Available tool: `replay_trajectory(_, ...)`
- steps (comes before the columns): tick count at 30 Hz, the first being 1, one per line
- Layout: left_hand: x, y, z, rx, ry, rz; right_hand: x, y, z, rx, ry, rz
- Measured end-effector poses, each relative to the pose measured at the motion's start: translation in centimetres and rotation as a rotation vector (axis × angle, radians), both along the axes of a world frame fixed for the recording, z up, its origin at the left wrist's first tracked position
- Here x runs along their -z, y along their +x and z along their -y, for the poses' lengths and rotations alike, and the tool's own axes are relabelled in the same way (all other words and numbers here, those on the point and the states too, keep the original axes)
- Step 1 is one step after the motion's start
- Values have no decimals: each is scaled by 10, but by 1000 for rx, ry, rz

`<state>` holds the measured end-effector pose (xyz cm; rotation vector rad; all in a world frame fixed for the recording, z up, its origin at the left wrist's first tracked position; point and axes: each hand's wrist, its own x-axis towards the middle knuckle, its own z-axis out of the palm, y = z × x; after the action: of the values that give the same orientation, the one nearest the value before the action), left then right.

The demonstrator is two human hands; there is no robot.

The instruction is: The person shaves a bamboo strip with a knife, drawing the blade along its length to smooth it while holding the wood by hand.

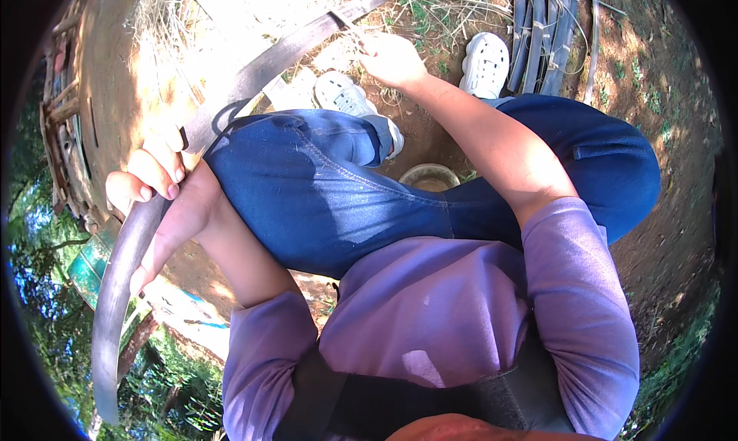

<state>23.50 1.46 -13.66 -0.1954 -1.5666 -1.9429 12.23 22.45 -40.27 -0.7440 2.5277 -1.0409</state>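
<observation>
A long, flat dark slat [260, 70] runs from the lower left edge of the view up to the top middle, passing over my left knee. My left hand [167, 181] is closed around it, fingers over one face and thumb on the other side. A thin dark loop [227, 115] shows against the slat just beyond those fingers. Near the slat's far end, my right hand [393, 60] is closed in a pinch on a thin dark strip [346, 23] that lies across the slat. Glare washes out part of the ground behind it.
A bundle of similar dark slats [547, 38] with pale strands lies at the far right. Dry grass [446, 9] litters the ground ahead. A round bowl-like container [429, 177] sits below my legs, near my white clogs [486, 63]. Stacked wood [65, 111] stands at far left.
</observation>
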Motion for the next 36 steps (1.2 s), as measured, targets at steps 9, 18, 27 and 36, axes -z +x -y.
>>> replay_trajectory(9, 2, 5, 4, 8, 29, -16, 28, -18, -53, 250, 431, 572)
replay_trajectory(18, 3, 3, 7, 62, 7, -24, 21, 2, -28, 308, 215, 467)
replay_trajectory(27, -3, -6, -11, 92, 27, -46, 38, 4, -25, 295, -16, 315)
replay_trajectory(36, -1, -5, -18, -59, 33, -24, -20, 1, -13, 113, 152, 216)
